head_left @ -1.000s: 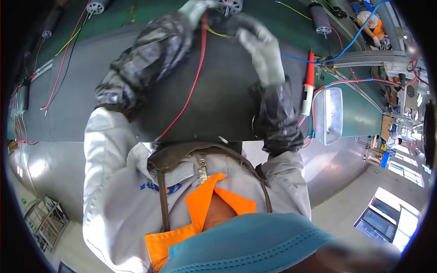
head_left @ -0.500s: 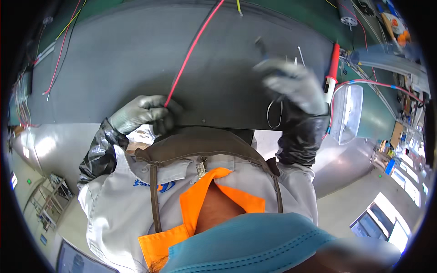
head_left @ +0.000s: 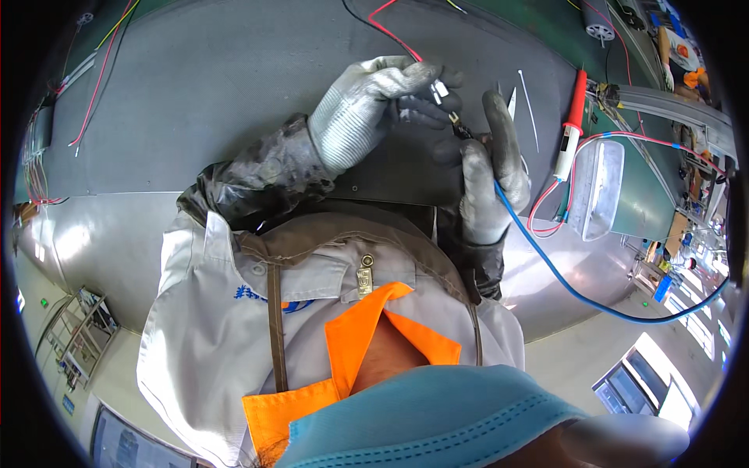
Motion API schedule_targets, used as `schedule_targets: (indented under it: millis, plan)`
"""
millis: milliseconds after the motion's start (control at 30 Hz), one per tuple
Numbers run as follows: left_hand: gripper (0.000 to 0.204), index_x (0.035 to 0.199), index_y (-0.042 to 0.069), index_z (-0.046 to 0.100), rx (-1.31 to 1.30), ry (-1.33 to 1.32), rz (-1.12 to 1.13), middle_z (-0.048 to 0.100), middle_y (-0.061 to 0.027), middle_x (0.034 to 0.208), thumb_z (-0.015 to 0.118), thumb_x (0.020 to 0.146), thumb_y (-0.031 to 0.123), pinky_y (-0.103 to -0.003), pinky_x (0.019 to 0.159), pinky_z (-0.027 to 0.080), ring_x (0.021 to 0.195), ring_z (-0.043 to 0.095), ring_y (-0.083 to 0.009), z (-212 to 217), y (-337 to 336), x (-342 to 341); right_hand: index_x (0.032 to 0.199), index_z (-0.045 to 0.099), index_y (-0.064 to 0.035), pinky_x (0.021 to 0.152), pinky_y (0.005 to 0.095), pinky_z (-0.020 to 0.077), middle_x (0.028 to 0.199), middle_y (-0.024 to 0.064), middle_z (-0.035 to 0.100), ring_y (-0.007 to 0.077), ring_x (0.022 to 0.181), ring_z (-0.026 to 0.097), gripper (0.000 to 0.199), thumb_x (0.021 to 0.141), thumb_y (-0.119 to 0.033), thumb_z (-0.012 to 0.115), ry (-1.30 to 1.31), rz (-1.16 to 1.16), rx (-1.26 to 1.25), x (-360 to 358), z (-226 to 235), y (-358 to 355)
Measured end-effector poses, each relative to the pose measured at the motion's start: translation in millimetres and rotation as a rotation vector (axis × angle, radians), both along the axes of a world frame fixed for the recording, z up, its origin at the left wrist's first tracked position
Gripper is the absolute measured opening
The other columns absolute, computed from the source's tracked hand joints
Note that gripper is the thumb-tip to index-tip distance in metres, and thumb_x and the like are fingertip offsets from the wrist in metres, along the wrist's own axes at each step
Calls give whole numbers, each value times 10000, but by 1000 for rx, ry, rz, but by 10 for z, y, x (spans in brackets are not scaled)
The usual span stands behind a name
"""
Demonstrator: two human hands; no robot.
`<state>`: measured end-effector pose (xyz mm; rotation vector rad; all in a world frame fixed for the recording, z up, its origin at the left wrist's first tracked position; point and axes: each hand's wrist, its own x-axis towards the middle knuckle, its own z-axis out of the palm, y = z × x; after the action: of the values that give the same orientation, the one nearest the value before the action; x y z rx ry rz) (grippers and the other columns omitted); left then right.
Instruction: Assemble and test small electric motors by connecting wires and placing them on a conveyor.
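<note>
My left hand [head_left: 359,109], in a grey-white glove, pinches the end of a red wire [head_left: 390,35] above the dark mat. A small white connector [head_left: 441,90] pokes out past its fingertips. Facing it, my gloved right hand [head_left: 493,171] is closed round a small black clip [head_left: 462,129] with a metal tip. From that hand a blue cable [head_left: 558,273] curves away to the right. The clip's tip points at the connector, with a small gap between them. Part of the clip is hidden by my fingers.
On the dark mat [head_left: 211,93], scissors [head_left: 512,103] and a thin white strip [head_left: 528,109] lie right of my right hand. Further right are a red-and-white probe [head_left: 576,117] and a clear plastic tray [head_left: 602,191]. Loose wires [head_left: 101,101] lie at the far left.
My left hand has moved right and away from me with the red wire. The right hand has come closer to it, now holding the black clip, and the blue cable trails from it.
</note>
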<state>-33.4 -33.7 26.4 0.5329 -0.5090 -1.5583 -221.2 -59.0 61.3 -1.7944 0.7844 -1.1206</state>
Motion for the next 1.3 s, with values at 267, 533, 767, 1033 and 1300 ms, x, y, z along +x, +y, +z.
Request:
schedule_targets:
  millis: [267,533,767,1033,1300]
  plan:
    - [335,1139,-5,646,23,-131,85,702,-72,1013,621,982,290,-277,867,523,944,655,-126,-35,11,-112,1421,454,68,786,244,520,1275,168,639,140,978,650,528,926,-25,610,-19,-56,98,60,-178,-21]
    - [355,1164,-13,621,95,-245,102,669,-40,1005,629,981,291,-264,828,497,884,622,-107,138,18,-309,1435,440,48,818,296,545,1203,182,668,182,1007,655,518,948,-64,574,18,-83,140,65,-142,3]
    - [204,1105,13,636,72,157,-4,676,-48,1006,579,999,178,-264,804,501,901,626,-104,-411,-88,-286,1406,536,-77,807,315,538,1142,174,685,210,881,678,662,776,-73,738,382,59,57,-243,-69,-398]
    - [295,1175,-68,590,3,230,-37,688,-141,1105,532,1023,179,-242,800,527,873,661,-148,-888,-110,-58,1262,619,-28,816,407,530,1043,213,678,363,861,671,438,844,-133,697,969,-659,-372,-1436,-583,-1577]
    - [288,1186,-54,602,117,120,-113,698,-111,1083,632,968,132,-200,770,515,868,637,-71,-223,-39,40,1238,634,67,961,282,493,1193,126,678,165,1055,646,407,834,73,691,95,-43,222,-362,-179,-1781]
